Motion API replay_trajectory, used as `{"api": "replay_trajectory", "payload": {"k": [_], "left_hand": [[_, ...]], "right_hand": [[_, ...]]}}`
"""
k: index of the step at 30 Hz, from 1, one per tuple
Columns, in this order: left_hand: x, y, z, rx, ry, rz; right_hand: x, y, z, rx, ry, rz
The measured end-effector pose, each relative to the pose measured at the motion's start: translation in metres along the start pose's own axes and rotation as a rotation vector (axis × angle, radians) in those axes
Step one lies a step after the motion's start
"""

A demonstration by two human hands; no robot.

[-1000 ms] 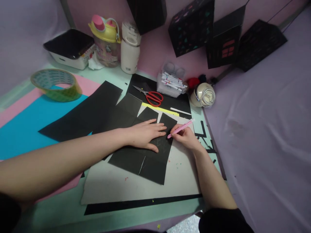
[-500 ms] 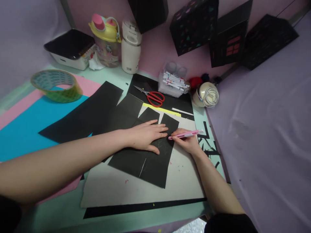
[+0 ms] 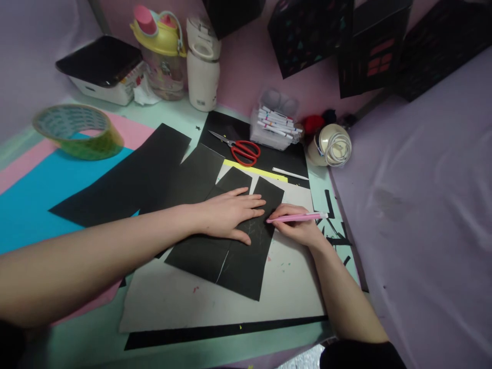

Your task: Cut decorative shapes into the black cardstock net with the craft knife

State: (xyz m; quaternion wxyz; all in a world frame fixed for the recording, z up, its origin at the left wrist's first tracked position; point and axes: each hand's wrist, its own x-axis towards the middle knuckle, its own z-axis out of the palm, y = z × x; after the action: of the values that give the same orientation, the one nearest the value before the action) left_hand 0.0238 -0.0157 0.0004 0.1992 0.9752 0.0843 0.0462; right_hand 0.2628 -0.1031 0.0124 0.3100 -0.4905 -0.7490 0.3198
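My left hand [image 3: 234,212] lies flat with spread fingers on a black paper piece [image 3: 246,271], pressing it to a light grey board [image 3: 295,287]. The paper has a notch at its far edge, a thin slit at its near edge and faint light lines near my left fingers. At the paper's right edge my right hand [image 3: 295,225] is closed around a slim pink pen [image 3: 295,218]. The pen's pink end points left onto the paper, and its whitish end points right. Whether its tip touches the paper is hard to see.
Beyond the paper lie red-handled scissors [image 3: 245,152], a yellow strip [image 3: 257,171] and a white pen [image 3: 289,173]. A marker box [image 3: 274,130] stands behind. Tape [image 3: 79,133] sits left on coloured sheets. Black scraps [image 3: 338,240] lie right; black paper boxes [image 3: 311,36] hang above.
The pink pen has turned slightly in my right hand and lies flatter. My left hand stays on the paper. The whole view has shifted a little.
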Motion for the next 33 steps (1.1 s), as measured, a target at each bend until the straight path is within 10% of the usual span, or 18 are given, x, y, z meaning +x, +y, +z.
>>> {"api": "replay_trajectory", "payload": {"k": [33], "left_hand": [[0.0, -0.003, 0.005, 0.016, 0.04, 0.025]], "right_hand": [[-0.018, 0.0, 0.019, -0.228, 0.166, -0.013]]}}
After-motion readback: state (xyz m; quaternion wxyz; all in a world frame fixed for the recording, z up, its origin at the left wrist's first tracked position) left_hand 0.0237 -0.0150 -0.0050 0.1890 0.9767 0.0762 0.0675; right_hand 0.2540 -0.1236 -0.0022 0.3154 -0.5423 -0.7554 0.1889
